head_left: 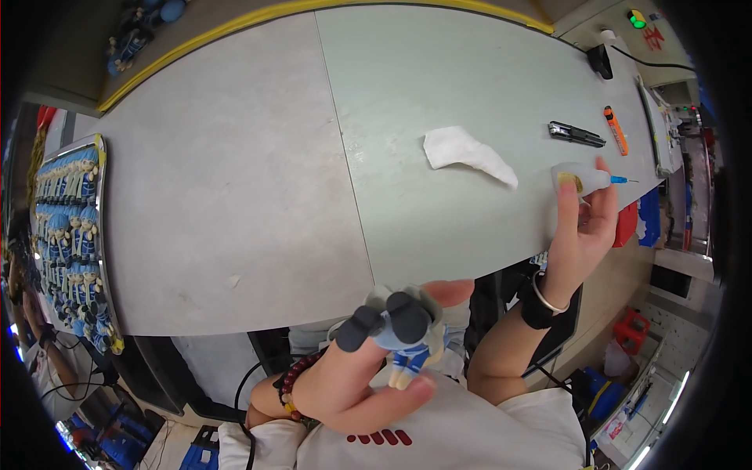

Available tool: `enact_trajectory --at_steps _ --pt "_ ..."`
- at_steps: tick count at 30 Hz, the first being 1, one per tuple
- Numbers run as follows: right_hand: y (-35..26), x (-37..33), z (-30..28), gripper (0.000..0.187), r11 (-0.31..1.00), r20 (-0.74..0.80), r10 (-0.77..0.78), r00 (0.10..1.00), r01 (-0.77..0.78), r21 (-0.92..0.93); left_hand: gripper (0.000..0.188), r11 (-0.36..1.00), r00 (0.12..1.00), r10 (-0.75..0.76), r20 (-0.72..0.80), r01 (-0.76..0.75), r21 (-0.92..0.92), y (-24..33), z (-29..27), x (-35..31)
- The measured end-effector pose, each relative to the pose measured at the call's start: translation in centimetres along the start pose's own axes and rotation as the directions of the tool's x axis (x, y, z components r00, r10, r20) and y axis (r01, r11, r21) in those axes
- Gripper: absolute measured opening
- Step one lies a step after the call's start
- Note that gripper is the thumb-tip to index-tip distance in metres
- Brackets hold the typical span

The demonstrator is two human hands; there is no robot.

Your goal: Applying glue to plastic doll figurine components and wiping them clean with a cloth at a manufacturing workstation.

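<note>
Close to my body, my left hand (341,388) is closed around a small toy figurine (409,345) with light-blue and dark-blue parts. Two round black pieces (409,309) stick out at its top, and pale legs point down toward my thumb and fingers. At the right side of the table, my right hand (581,223) pinches a small whitish squeeze bottle (580,178). A thin needle tip with a blue base (619,180) points right from the bottle. The two hands are well apart.
White crumpled tissue (470,153) lies on the table (235,172). Beyond my right hand are a black stapler (577,133), an orange utility knife (616,131) and a black holder (601,61). A tray (102,204) of several similar figurines stands far left. A yellow-edged shelf (235,33) borders the back.
</note>
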State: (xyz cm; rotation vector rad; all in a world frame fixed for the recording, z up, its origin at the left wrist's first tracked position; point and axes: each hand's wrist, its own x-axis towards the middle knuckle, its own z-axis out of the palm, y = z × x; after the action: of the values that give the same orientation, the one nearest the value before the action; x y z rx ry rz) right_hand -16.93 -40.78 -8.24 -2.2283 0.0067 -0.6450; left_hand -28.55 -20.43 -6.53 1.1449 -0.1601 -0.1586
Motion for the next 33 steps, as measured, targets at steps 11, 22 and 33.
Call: enact_trajectory --at_steps 11,22,33 --pt "-2.9 -2.4 0.2 0.037 0.821 -0.038 0.066 0.997 -0.033 0.571 0.029 0.889 0.991 -0.087 0.099 0.122 -0.441 0.0 -0.1 -0.2" --pt "-4.8 -4.7 -0.9 0.040 0.098 0.365 -0.259 0.894 -0.351 0.931 0.023 0.914 0.959 -0.208 -0.193 0.120 -0.388 0.4 0.9 0.7" --pt "-6.4 -5.3 -1.6 0.017 0.420 0.185 -0.331 0.925 -0.032 0.907 0.051 0.927 0.948 -0.249 -0.199 0.173 -0.334 0.7 0.7 0.7"
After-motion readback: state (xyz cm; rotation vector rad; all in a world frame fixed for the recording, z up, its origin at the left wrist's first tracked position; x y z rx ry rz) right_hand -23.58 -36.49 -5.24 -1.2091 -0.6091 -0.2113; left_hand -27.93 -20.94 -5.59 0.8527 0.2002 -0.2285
